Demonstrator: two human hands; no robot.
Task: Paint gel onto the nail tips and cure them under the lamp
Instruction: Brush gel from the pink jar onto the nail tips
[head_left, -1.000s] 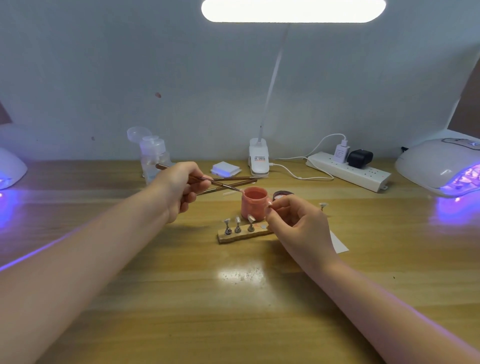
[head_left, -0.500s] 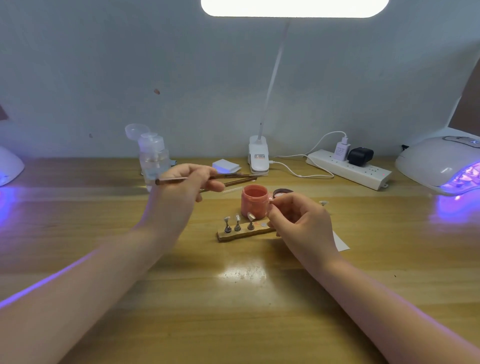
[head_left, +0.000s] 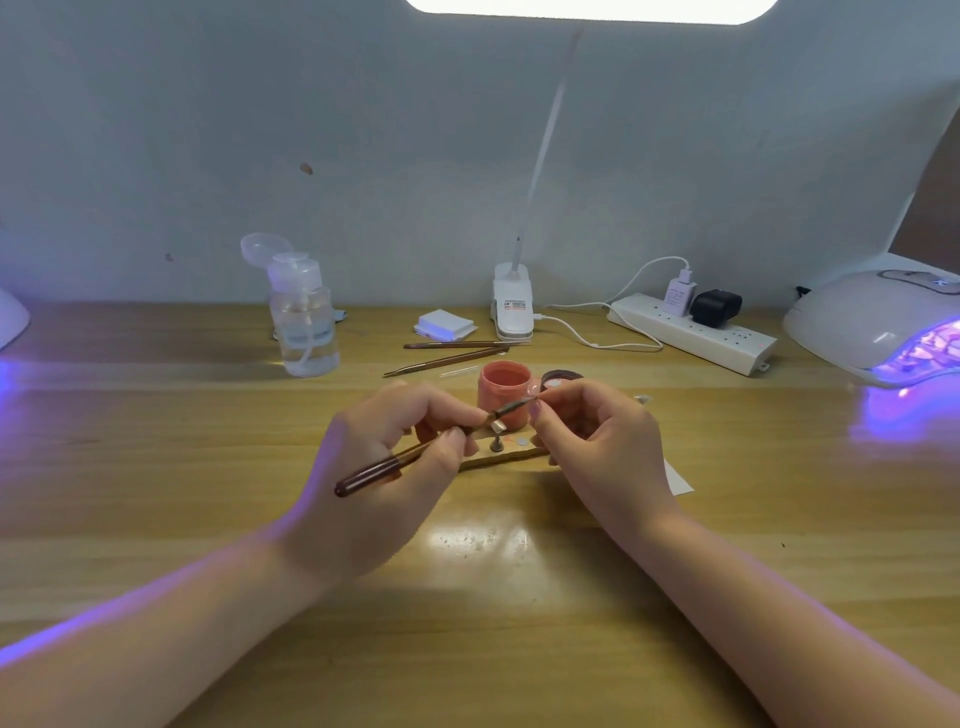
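Note:
My left hand (head_left: 389, 467) grips a dark-handled brush (head_left: 374, 470), with its tip reaching right toward my right hand (head_left: 597, 441). The right hand pinches a small nail tip (head_left: 540, 397) at its fingertips, and the brush tip meets it just in front of the open pink gel jar (head_left: 503, 392). A wooden holder strip (head_left: 498, 457) lies between the hands, with one nail tip on a metal stand (head_left: 497, 431) showing; the left hand hides the rest of the strip. A lit curing lamp (head_left: 878, 327) glows violet at the right edge.
Two spare brushes (head_left: 452, 353) lie behind the jar, whose dark lid (head_left: 558, 378) sits to its right. A clear pump bottle (head_left: 304, 322), white pads (head_left: 444, 325), desk lamp base (head_left: 513, 309) and power strip (head_left: 691, 332) line the back. Another violet-lit lamp (head_left: 10, 325) sits far left.
My left hand came down from behind the jar toward me, swinging the brush so its tip now meets the nail tip in my right hand. The right hand stayed nearly in place.

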